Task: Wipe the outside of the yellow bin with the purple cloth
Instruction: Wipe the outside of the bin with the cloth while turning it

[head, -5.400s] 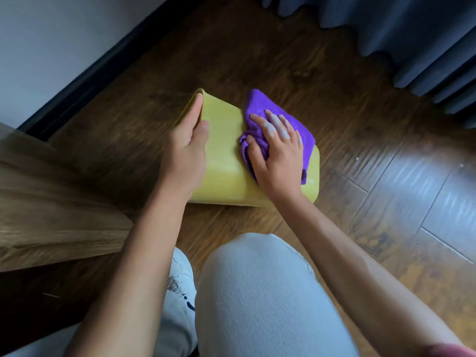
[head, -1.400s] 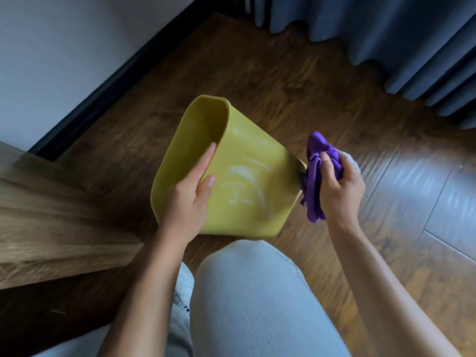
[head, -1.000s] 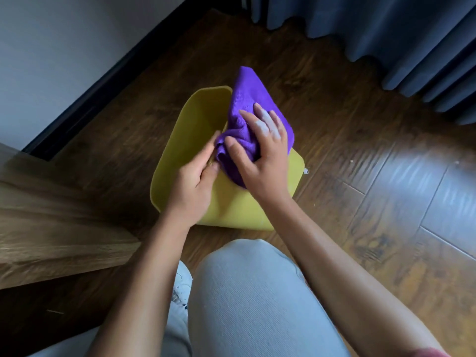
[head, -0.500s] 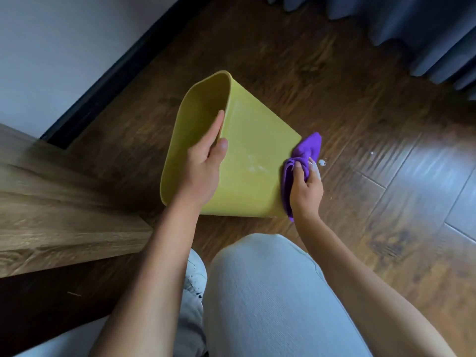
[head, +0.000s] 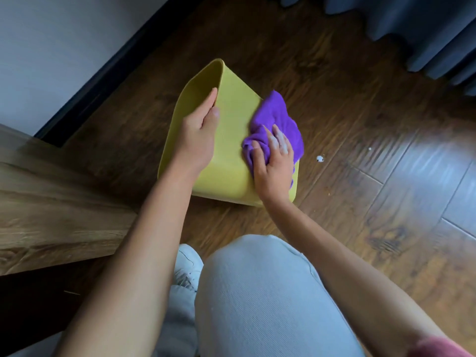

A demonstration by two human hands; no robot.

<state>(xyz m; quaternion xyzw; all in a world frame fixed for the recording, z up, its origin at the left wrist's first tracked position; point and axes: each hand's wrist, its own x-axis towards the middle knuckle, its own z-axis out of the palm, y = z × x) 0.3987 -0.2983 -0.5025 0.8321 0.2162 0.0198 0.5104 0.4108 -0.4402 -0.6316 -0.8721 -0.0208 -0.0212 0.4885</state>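
Here, a dark wood-plank floor (head: 347,104) fills most of the view, bordered at upper left by a pale wall (head: 51,47) with a black baseboard (head: 108,73) and at upper right by grey-blue curtains (head: 425,34). A wooden furniture edge (head: 51,207) juts in from the left. In the foreground, a person crouches, one knee in light grey trousers (head: 262,300) raised toward the camera and a white sneaker (head: 186,266) showing just beside it. The yellow bin (head: 231,140) lies tipped on its side on the floor, its open mouth turned to the left toward the wall and its base to the right. The left hand (head: 198,135) is closed around the bin's rim, fingers reaching inside the opening and thumb pressed on the outer wall. The right hand (head: 273,166) lies spread and flat, palm down, pinning the bunched purple cloth (head: 275,119) against the bin's upturned side near the base; part of the cloth hangs past the bin's far edge. A small white speck (head: 320,158) sits on the floor just right of the bin, with a tinier one (head: 370,148) farther right.
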